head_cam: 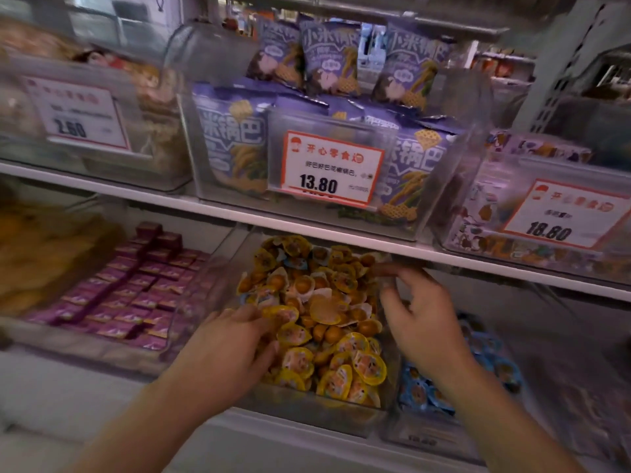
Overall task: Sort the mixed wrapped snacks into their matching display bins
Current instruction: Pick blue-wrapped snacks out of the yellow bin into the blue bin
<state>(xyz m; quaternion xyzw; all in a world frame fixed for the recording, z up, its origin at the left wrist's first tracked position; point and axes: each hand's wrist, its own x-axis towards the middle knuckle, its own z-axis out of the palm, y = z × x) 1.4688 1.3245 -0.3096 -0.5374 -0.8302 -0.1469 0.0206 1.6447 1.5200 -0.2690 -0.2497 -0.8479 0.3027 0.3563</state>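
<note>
My left hand [235,339] digs loose-fingered into yellow oval-wrapped snacks [327,322] in the clear plastic bin [317,409]; right hand [418,315] hovers, fingers apart, empty.

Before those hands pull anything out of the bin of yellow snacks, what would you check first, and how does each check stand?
1. Left hand reaches the yellow-wrapped snacks: ok, its fingers lie on the pile at the bin's left side.
2. Right hand free to take a piece: ok, fingers loosely spread above the bin's right edge, holding nothing.
3. Strays to remove: ok, a few blue-wrapped pieces show among the yellow.
4. Matching bin within reach: ok, the bin of blue-wrapped snacks stands directly right.
5. Left hand already pinching a piece: cannot tell, fingertips are blurred.
</note>
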